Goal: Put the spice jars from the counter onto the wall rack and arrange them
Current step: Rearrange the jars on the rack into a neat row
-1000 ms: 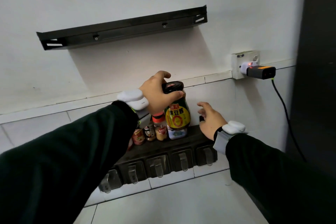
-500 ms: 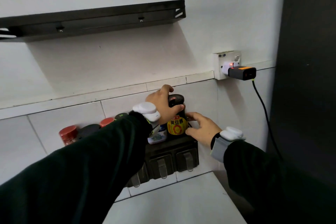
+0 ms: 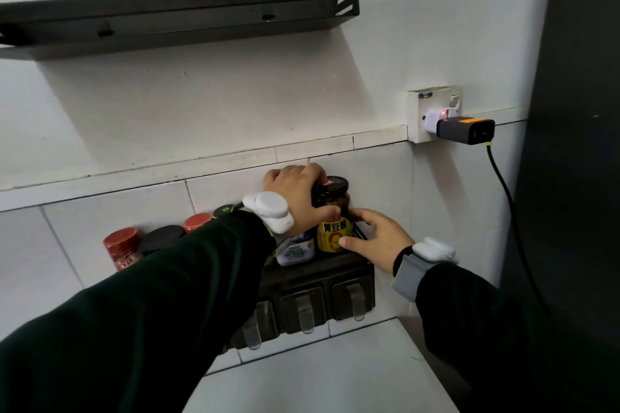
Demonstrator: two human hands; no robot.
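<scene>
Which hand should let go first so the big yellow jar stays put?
Probably the right hand: only its fingertips touch the yellow jar, while the left hand wraps its top.

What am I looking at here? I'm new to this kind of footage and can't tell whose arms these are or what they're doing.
One camera, worn on a person's head, looks forward and down at their own arms. The left hand grips the neck of a jar with a yellow label, which stands at the right end of a black wall rack. The right hand touches the jar's lower side. More jars sit further left, such as a red-lidded jar. The white wrist devices are strapped-on gadgets; I cannot tell their purpose.
</scene>
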